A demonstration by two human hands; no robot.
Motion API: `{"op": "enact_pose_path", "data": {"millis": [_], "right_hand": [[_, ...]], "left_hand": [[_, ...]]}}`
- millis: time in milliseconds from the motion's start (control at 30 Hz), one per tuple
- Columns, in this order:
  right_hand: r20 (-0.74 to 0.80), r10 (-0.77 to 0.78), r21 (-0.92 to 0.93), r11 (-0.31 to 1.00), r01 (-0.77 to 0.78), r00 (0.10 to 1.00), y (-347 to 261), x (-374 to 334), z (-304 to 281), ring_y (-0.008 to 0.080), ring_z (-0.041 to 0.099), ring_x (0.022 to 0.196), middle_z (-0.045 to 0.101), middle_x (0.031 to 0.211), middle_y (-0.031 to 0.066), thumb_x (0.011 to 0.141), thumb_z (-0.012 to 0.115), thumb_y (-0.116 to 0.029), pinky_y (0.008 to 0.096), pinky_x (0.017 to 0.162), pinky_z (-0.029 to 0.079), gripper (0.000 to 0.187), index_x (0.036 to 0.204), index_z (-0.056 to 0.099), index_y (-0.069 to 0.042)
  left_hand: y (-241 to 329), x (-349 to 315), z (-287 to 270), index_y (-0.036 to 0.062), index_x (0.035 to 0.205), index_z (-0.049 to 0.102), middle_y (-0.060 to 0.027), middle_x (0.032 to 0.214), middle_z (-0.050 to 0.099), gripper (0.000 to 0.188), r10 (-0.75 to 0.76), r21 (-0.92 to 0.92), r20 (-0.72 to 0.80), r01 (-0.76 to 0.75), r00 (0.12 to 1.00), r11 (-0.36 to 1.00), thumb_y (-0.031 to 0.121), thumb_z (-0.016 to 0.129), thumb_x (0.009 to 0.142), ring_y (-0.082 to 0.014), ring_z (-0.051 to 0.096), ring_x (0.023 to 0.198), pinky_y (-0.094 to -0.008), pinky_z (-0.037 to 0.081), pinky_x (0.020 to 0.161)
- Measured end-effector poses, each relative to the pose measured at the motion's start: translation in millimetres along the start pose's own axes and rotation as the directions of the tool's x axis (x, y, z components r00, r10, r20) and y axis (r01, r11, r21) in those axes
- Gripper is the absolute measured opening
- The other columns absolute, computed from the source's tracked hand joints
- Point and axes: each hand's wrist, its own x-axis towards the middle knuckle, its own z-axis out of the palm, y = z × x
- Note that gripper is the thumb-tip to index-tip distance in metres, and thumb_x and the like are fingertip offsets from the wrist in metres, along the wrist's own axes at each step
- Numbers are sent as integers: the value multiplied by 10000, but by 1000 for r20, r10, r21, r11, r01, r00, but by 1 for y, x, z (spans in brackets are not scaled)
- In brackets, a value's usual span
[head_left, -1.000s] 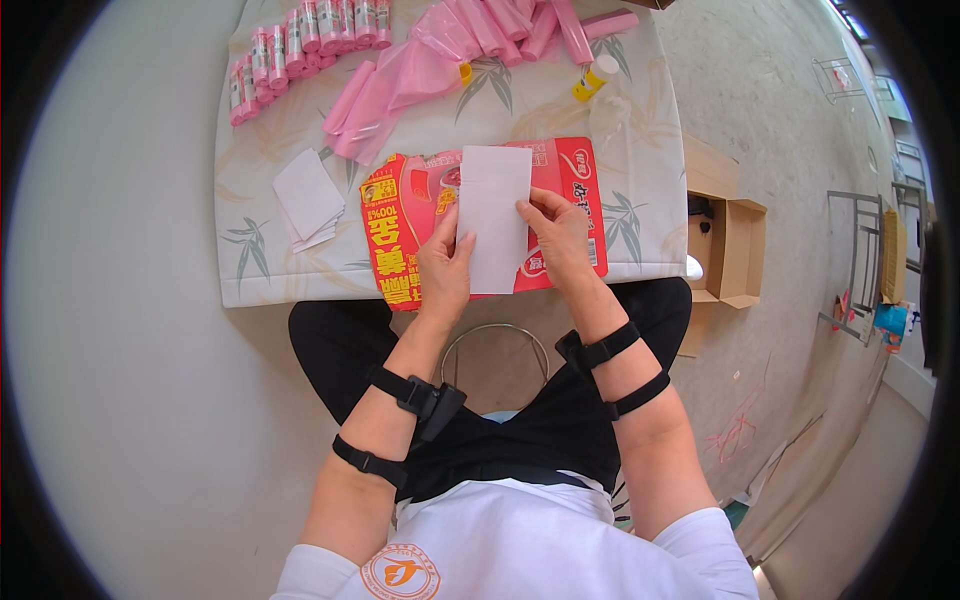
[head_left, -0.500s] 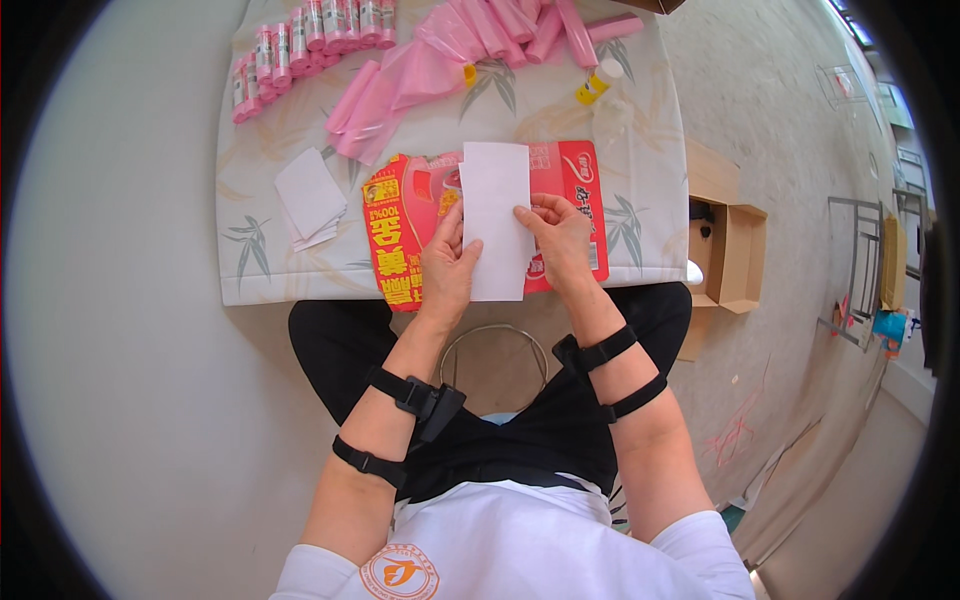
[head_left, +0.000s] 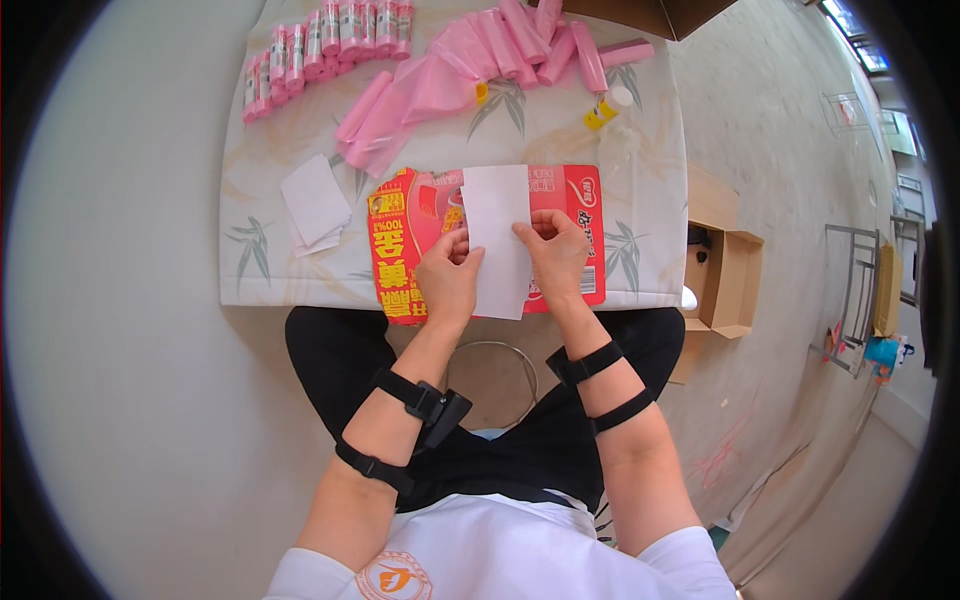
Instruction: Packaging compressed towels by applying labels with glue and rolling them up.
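Note:
A long white sheet of paper [head_left: 499, 270] lies upright in front of me, over a red and yellow plastic package [head_left: 400, 255]. My left hand [head_left: 448, 280] is closed at the paper's left edge, thumb and curled fingers against it. At the opposite edge my right hand [head_left: 558, 258] pinches the paper, its thumb on the top face and the other fingers curled beside it. Whether more than one sheet is in my hands cannot be told. Left of the package rests a small loose stack of white paper [head_left: 315, 203].
Several pink rolls with labels [head_left: 358, 30] stand at the far left of the patterned tablecloth [head_left: 270, 275]. More pink rolls and film [head_left: 440, 85] spread over the far middle, near a yellow bottle with a white cap [head_left: 607, 108]. An open cardboard box [head_left: 728, 280] sits right of the table.
The stepped offset along the paper's upper left edge no longer shows. My left fingers have drawn back toward that edge. The whole view has shifted slightly, with more of a far box showing.

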Motion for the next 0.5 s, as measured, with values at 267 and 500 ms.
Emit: {"op": "enact_pose_path", "data": {"millis": [267, 500], "right_hand": [[-37, -44, -77, 996, 41, 998, 3, 3, -2, 201, 644, 636, 673, 721, 109, 697, 756, -87, 315, 616, 497, 199, 838, 657, 11], [-38, -111, -156, 982, 104, 993, -2, 1, -5, 228, 637, 675, 663, 773, 112, 704, 762, -111, 334, 626, 498, 213, 852, 655, -2]], "left_hand": [[6, -1, 3, 1, 1060, 656, -53, 831, 673, 326, -2, 114, -16, 4, 1000, 993, 42, 722, 744, -95, 595, 657, -241, 511, 596], [2, -1, 1, 13, 1038, 640, -93, 833, 624, 328, 147, 231, -24, -138, 989, 963, 43, 725, 723, -186, 608, 634, -313, 499, 626]]}}
